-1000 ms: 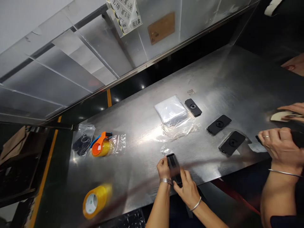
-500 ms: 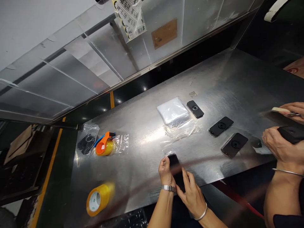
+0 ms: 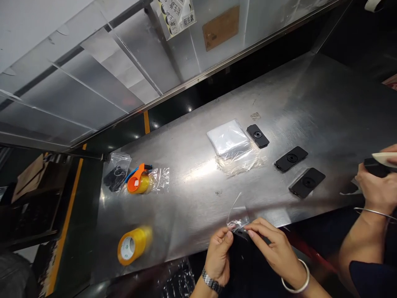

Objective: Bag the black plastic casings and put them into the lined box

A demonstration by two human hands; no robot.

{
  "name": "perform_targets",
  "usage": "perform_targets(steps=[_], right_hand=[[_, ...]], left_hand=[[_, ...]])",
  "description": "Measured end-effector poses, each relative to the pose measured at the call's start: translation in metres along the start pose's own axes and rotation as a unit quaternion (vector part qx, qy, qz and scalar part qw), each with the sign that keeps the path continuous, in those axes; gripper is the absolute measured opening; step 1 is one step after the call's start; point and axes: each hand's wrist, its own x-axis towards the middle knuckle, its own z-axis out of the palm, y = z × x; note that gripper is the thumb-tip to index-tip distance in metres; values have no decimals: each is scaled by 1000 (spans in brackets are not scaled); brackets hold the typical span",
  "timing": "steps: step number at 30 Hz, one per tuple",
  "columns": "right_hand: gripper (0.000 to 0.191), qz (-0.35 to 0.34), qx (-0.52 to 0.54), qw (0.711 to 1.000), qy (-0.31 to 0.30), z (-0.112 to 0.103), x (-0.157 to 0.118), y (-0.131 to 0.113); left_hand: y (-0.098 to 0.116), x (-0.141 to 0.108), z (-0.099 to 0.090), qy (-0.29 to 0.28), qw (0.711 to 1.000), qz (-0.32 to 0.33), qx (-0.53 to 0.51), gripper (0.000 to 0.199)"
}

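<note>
At the front edge of the table, my left hand [image 3: 219,252], with a metal watch on the wrist, pinches one side of a clear plastic bag [image 3: 241,214]. My right hand [image 3: 274,245], a bangle at its wrist, pinches the opposite side. Between them the top end of a flat black device [image 3: 240,233] shows below the bag's upper part; its lower body blends into dark clothing. A thin clear strip sticks up from the bag. I cannot tell how far the device sits inside it.
Three black devices with round discs [image 3: 257,135] lie beyond and to the right, beside a stack of clear bags [image 3: 231,138]. A tape roll [image 3: 132,247] and an orange tape dispenser [image 3: 136,182] are at left. A co-worker's hands [image 3: 380,188] hold a dark object at right.
My hands have shifted right, and both now pinch the clear bag at the device's top end. Earlier my right hand lay along the device's side. The co-worker's hands have moved too.
</note>
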Motion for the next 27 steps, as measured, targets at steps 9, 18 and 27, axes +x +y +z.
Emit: perform_targets(steps=[9,18,27], right_hand=[[13,34,-11,994,-99,-6,1,-13],[15,-73,-106,985,-118,-11,2,-23],[16,-71,-94,988,-105,-13,-3,-29]], left_hand=[[4,-19,-1,-81,995,-43,-31,19],[2,-27,-1,-101,993,-52,-28,19],[4,-33,0,-37,999,-10,4,18]])
